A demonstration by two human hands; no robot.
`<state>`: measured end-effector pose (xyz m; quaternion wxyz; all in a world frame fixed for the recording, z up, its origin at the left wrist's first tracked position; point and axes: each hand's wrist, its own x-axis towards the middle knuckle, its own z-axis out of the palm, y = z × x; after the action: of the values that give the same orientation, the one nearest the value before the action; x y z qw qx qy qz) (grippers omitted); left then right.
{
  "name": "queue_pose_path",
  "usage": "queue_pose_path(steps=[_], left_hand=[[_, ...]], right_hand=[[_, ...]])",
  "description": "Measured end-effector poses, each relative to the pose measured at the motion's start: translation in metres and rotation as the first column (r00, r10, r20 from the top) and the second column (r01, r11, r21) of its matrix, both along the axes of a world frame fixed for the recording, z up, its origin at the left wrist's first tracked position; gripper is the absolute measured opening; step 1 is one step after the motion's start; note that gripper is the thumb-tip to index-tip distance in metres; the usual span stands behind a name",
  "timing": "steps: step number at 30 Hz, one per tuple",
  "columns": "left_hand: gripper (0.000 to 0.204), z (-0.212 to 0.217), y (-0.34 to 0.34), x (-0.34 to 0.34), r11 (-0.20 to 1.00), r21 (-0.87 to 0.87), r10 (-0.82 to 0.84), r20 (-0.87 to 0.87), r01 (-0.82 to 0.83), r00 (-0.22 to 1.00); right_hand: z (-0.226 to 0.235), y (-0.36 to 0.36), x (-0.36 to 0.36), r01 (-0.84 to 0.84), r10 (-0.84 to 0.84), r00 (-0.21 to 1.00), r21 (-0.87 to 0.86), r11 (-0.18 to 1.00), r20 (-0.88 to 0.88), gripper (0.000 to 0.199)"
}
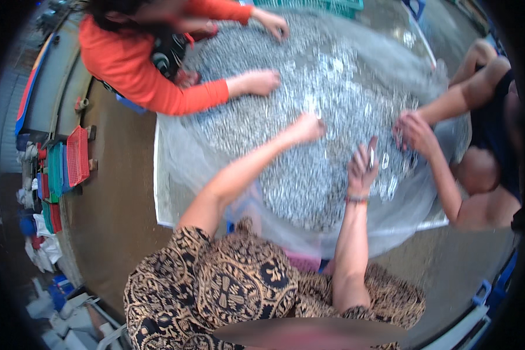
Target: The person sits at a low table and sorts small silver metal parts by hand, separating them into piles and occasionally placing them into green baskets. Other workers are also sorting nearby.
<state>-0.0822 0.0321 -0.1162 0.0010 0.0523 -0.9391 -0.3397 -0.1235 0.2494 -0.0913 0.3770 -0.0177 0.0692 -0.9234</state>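
A wide heap of small silvery fish [309, 181] lies on a pale net [210, 169] spread across a white-edged table [159, 198]. My left hand [307, 128] is over the middle of the heap, its fingers bent together and slightly blurred. Whatever they pinch, if anything, cannot be made out. To its right and nearer, my right hand [361, 172] is raised palm-up at the heap's edge. A slim, shiny silvery piece, seemingly a small fish [371, 158], is between its fingers. A thin band [356, 199] circles that wrist.
A co-worker in an orange sleeve [151, 87] reaches over the heap from the far left. Another person's hands [415, 131] work at the right side. A green crate [332, 7] stands beyond the table. Red and green baskets [77, 156] line the left wall beside a wet brown floor [108, 233].
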Motion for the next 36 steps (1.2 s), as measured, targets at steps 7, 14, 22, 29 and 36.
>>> queue_pose_path(steps=[7,14,22,29,36], left_hand=[[0.013,-0.007,0.031,0.017,0.983,-0.184,-0.006,-0.04,-0.002,0.999],[0.017,0.085,-0.014,0.035,0.42,0.858,0.2,0.231,-0.296,0.952],[0.03,0.126,0.025,0.047,0.979,-0.158,-0.162,-0.19,0.133,0.968],[0.022,0.135,-0.014,0.087,0.988,0.059,0.153,-0.532,-0.143,0.833],[0.023,0.128,-0.059,0.131,0.951,0.131,0.309,-0.396,-0.28,0.865]], right_hand=[[-0.023,-0.018,-0.024,-0.122,0.055,0.984,0.407,0.905,0.172,0.035],[-0.016,-0.047,0.007,-0.184,0.07,0.937,0.315,0.931,0.341,0.032],[0.013,-0.088,0.04,-0.223,0.217,0.907,-0.026,0.974,0.362,0.038],[0.019,-0.135,-0.019,-0.279,0.122,0.859,0.255,0.926,0.498,0.028],[0.201,-0.266,-0.187,-0.015,0.018,1.0,0.132,0.991,-0.024,0.078]])
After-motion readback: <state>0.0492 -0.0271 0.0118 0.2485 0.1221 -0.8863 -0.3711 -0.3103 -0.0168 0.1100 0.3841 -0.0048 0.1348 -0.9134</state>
